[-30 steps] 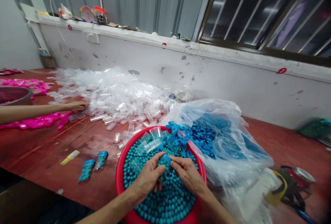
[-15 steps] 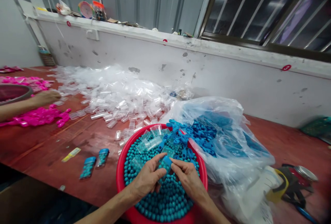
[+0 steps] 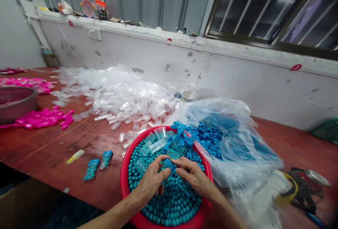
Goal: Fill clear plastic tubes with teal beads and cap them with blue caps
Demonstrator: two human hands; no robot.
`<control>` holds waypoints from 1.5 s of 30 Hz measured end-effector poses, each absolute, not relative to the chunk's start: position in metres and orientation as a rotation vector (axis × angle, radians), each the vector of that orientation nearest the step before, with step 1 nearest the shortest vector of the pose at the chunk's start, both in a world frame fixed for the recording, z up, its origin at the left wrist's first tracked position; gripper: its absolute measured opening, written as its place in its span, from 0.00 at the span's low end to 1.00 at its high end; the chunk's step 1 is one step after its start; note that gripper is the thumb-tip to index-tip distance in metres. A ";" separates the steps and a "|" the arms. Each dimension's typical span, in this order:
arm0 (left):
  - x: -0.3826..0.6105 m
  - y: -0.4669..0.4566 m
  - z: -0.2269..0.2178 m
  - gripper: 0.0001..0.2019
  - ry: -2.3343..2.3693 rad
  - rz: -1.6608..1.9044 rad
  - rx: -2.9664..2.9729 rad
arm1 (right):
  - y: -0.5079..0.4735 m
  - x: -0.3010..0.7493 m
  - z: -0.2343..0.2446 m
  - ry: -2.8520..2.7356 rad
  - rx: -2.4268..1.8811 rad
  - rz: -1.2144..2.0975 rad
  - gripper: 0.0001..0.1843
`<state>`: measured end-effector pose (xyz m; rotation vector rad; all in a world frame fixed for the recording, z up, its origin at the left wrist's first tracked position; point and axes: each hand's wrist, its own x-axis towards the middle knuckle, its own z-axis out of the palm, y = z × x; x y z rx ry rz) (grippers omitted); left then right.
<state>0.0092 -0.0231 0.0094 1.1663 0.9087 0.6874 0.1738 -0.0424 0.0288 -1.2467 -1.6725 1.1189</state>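
Observation:
Over a red basin of round teal beads, my left hand is closed around a small clear container whose blue cap faces up. Its body is mostly hidden by the fingers. My right hand has its index finger and thumb at the cap's right side. Several clear empty containers lie on the beads at the back of the basin. Blue plastic caps are heaped at its back right rim. Two filled, blue-capped containers lie on the table to the left.
Clear plastic containers form a big pile along the wall. A plastic bag of blue caps spreads right of the basin. Pink pieces and a grey basin are at left. A yellow-and-clear strip lies near the table edge.
The other person's arm at the left has gone out of view. My right fingers have shifted on the cap and spread a little, while my left hand keeps its hold.

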 end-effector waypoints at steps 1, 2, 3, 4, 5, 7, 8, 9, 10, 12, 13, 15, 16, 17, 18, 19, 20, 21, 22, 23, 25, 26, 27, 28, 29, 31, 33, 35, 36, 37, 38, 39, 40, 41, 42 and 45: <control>0.008 -0.022 0.009 0.20 0.887 0.666 1.161 | -0.041 0.175 0.027 -1.551 -1.232 1.204 0.14; 0.007 -0.022 0.009 0.20 0.861 0.646 1.158 | -0.039 0.175 0.026 -1.427 -1.229 1.266 0.17; 0.006 -0.022 0.008 0.20 0.841 0.634 1.159 | -0.037 0.175 0.025 -1.321 -1.239 1.289 0.20; 0.005 -0.022 0.009 0.19 0.836 0.632 1.168 | -0.036 0.173 0.024 -1.244 -1.261 1.274 0.22; 0.005 -0.023 0.009 0.19 0.850 0.636 1.186 | -0.036 0.171 0.023 -1.202 -1.288 1.229 0.24; 0.005 -0.026 0.009 0.19 0.912 0.657 1.233 | -0.038 0.164 0.024 -1.255 -1.338 1.110 0.25; 0.006 -0.027 0.009 0.20 0.945 0.672 1.252 | -0.040 0.160 0.024 -1.345 -1.345 1.054 0.23; 0.006 -0.028 0.009 0.21 0.975 0.688 1.262 | -0.043 0.156 0.025 -1.462 -1.339 1.010 0.21; 0.007 -0.029 0.009 0.22 0.997 0.707 1.266 | -0.047 0.153 0.025 -1.589 -1.329 0.979 0.20; 0.008 -0.030 0.010 0.24 1.007 0.775 1.263 | -0.053 0.148 0.024 -1.812 -1.322 0.946 0.27; 0.008 -0.029 0.010 0.24 0.993 0.818 1.260 | -0.056 0.146 0.022 -1.884 -1.338 0.933 0.35; 0.007 -0.027 0.012 0.23 0.926 0.887 1.265 | -0.059 0.142 0.016 -1.962 -1.408 0.879 0.49; 0.007 -0.026 0.012 0.23 0.887 0.898 1.265 | -0.060 0.140 0.013 -1.974 -1.452 0.828 0.51; 0.007 -0.025 0.013 0.22 0.860 0.888 1.259 | -0.060 0.137 0.011 -1.975 -1.494 0.766 0.50; 0.007 -0.025 0.013 0.21 0.847 0.866 1.251 | -0.060 0.135 0.010 -1.967 -1.530 0.693 0.47; 0.008 -0.025 0.013 0.20 0.850 0.845 1.240 | -0.061 0.132 0.009 -1.963 -1.557 0.618 0.44; 0.009 -0.026 0.013 0.19 0.866 0.830 1.226 | -0.061 0.130 0.008 -1.966 -1.572 0.545 0.43; 0.010 -0.027 0.012 0.18 0.892 0.823 1.212 | -0.062 0.128 0.008 -1.974 -1.579 0.486 0.42; 0.011 -0.029 0.012 0.16 0.916 0.822 1.205 | -0.063 0.125 0.009 -1.989 -1.578 0.448 0.41; 0.012 -0.030 0.011 0.15 0.935 0.825 1.204 | -0.064 0.123 0.009 -2.004 -1.576 0.431 0.40; 0.015 -0.032 0.010 0.13 0.952 0.828 1.227 | -0.066 0.120 0.010 -2.024 -1.603 0.432 0.39; 0.015 -0.032 0.010 0.12 0.953 0.827 1.255 | -0.067 0.118 0.011 -2.031 -1.635 0.443 0.39; 0.015 -0.032 0.010 0.11 0.951 0.824 1.295 | -0.067 0.117 0.011 -2.040 -1.669 0.462 0.40; 0.014 -0.031 0.011 0.10 0.954 0.822 1.346 | -0.068 0.117 0.012 -2.060 -1.687 0.494 0.41; 0.011 -0.030 0.012 0.09 0.962 0.816 1.408 | -0.068 0.117 0.013 -2.086 -1.681 0.537 0.42; -0.003 -0.026 0.014 0.10 0.996 0.806 1.536 | -0.068 0.122 0.013 -2.139 -1.604 0.652 0.44; -0.026 -0.019 0.017 0.13 1.083 0.797 1.636 | -0.066 0.131 0.012 -2.118 -1.550 0.723 0.45; -0.056 -0.010 0.020 0.17 1.252 0.785 1.731 | -0.062 0.143 0.010 -2.058 -1.572 0.732 0.40; -0.072 -0.005 0.022 0.18 1.376 0.748 1.811 | -0.059 0.148 0.008 -2.041 -1.588 0.725 0.34; -0.088 0.000 0.024 0.19 1.530 0.675 1.910 | -0.055 0.152 0.006 -2.041 -1.599 0.713 0.29; -0.102 0.006 0.026 0.19 1.705 0.584 1.973 | -0.052 0.153 0.005 -2.061 -1.602 0.700 0.23; -0.113 0.010 0.027 0.20 1.864 0.482 2.012 | -0.047 0.153 0.005 -2.092 -1.597 0.685 0.19; -0.121 0.014 0.029 0.21 2.000 0.391 2.046 | -0.043 0.150 0.005 -2.122 -1.588 0.663 0.17; -0.126 0.017 0.030 0.22 2.110 0.327 2.078 | -0.038 0.145 0.007 -2.152 -1.577 0.635 0.16; -0.129 0.018 0.031 0.23 2.193 0.298 2.120 | -0.033 0.137 0.010 -2.184 -1.562 0.601 0.15; -0.122 0.017 0.031 0.21 2.243 0.435 2.306 | -0.019 0.107 0.019 -2.333 -1.471 0.473 0.20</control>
